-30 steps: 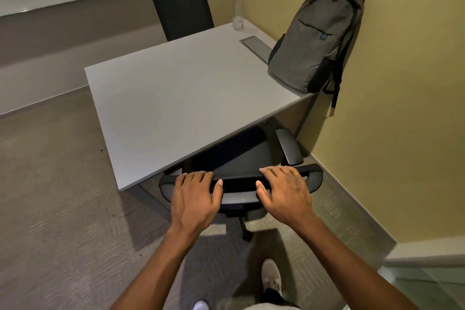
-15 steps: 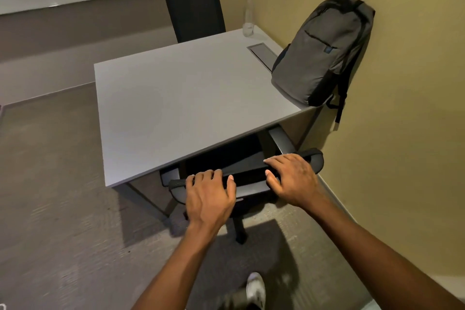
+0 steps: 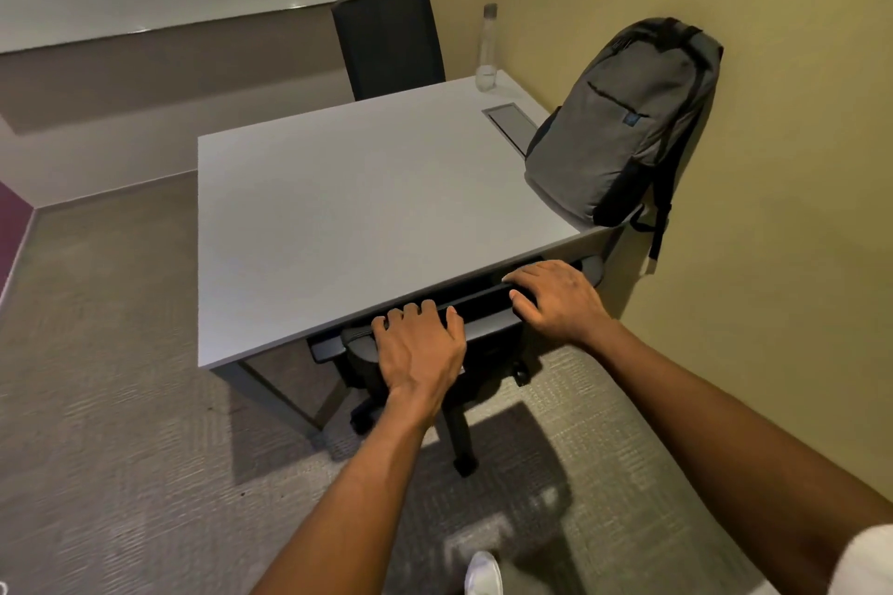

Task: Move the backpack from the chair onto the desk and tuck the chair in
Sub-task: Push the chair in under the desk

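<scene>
A grey backpack [image 3: 623, 121] stands upright on the right end of the white desk [image 3: 348, 217], leaning against the yellow wall. The black office chair [image 3: 483, 329] sits at the desk's near edge with its seat hidden under the desktop; only the backrest top, an armrest and the wheeled base show. My left hand [image 3: 418, 348] grips the top of the backrest on the left. My right hand [image 3: 555, 297] grips it on the right, close to the desk edge.
A second black chair [image 3: 389, 41] stands at the desk's far side. A clear bottle [image 3: 487, 48] and a grey cable hatch [image 3: 512, 123] are at the desk's far right. The yellow wall [image 3: 773, 208] runs close on the right. Carpet lies to the left.
Both hands have pushed the chair forward; its seat and armrest, visible before, have slid under the desk and the backrest now reaches the desk's edge.
</scene>
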{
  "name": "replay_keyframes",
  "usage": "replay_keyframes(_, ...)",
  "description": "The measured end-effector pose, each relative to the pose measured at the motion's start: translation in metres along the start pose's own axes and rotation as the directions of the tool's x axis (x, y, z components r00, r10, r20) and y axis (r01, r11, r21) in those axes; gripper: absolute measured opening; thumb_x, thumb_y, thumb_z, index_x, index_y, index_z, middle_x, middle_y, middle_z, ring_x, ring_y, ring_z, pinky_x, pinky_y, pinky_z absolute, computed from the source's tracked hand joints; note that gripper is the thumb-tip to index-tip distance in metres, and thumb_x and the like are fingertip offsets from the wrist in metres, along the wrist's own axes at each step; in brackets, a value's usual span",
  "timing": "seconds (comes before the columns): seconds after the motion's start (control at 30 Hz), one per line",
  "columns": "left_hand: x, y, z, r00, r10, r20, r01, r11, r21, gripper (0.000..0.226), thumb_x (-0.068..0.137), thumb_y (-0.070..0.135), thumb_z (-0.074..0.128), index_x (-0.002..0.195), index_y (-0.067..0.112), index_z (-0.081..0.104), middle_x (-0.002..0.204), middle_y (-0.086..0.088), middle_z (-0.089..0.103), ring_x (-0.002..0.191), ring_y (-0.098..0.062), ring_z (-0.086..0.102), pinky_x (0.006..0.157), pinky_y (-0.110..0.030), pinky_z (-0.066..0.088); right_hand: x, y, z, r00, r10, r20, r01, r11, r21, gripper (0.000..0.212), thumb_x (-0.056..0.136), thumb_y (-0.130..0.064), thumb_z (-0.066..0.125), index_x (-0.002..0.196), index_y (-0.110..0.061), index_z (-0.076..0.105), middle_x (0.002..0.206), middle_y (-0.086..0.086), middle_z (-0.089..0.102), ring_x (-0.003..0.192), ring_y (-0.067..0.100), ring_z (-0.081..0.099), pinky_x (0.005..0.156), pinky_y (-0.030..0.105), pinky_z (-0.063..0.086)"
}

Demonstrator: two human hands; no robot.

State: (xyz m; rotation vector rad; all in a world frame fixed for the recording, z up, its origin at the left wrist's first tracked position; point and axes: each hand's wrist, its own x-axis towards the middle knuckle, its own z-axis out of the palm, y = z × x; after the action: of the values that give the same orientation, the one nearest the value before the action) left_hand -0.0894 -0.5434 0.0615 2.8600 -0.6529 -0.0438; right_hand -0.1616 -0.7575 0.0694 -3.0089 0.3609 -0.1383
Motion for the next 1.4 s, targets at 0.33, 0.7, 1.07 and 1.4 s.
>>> replay_keyframes(0.33,0.065,-0.014,-0.001,0.999,-0.041,-0.031,0.041,0.999,-0.020,0.060,0.100,0.047,0.024,0.102,0.011,0.072,0.098,-0.012,0.075,0.093,-0.034,0.065,0.098,-0.051,0.046,0.073,-0.002,-0.002,0.996,-0.067,0.062,0.067,0.998,0.001,0.051,0.104,-0.049,0.034,0.137,-0.023,0.064,0.136,-0.002,0.070,0.127,0.018,0.061,0.115,0.040,0.041)
replay_keyframes(0.7,0.095,-0.035,0.001,0.998,-0.044,-0.033,0.045,0.999,0.017,0.054,0.099,0.044,0.029,0.097,0.012,0.072,0.092,-0.012,0.075,0.087,-0.033,0.065,0.092,-0.049,0.047,0.101,-0.009,0.010,0.998,-0.046,0.049,0.048,0.998,-0.032,0.057,0.102,-0.052,0.029,0.137,-0.025,0.064,0.135,-0.002,0.071,0.125,0.017,0.063,0.114,0.041,0.043)
replay_keyframes(1.07,0.096,-0.042,-0.006,0.995,-0.007,0.100,0.006,1.000,0.016,0.071,0.106,0.056,0.017,0.139,0.010,0.060,0.136,-0.017,0.067,0.128,-0.036,0.058,0.117,-0.054,0.034,0.095,-0.019,-0.005,0.983,-0.039,0.181,0.042,0.999,-0.013,0.059,0.107,-0.051,0.024,0.153,-0.022,0.048,0.156,0.005,0.054,0.144,0.022,0.048,0.125,0.042,0.031)
replay_keyframes(1.4,0.065,-0.068,-0.016,0.996,-0.003,0.089,0.003,1.000,-0.008,0.075,0.107,0.059,0.013,0.164,0.015,0.032,0.173,-0.015,0.029,0.163,-0.034,0.018,0.131,-0.062,0.000,0.066,-0.065,-0.010,0.980,0.045,0.192,-0.048,0.999,0.012,0.069,0.109,-0.054,0.022,0.164,-0.013,0.025,0.172,0.006,0.025,0.160,0.020,0.020,0.133,0.039,0.011)
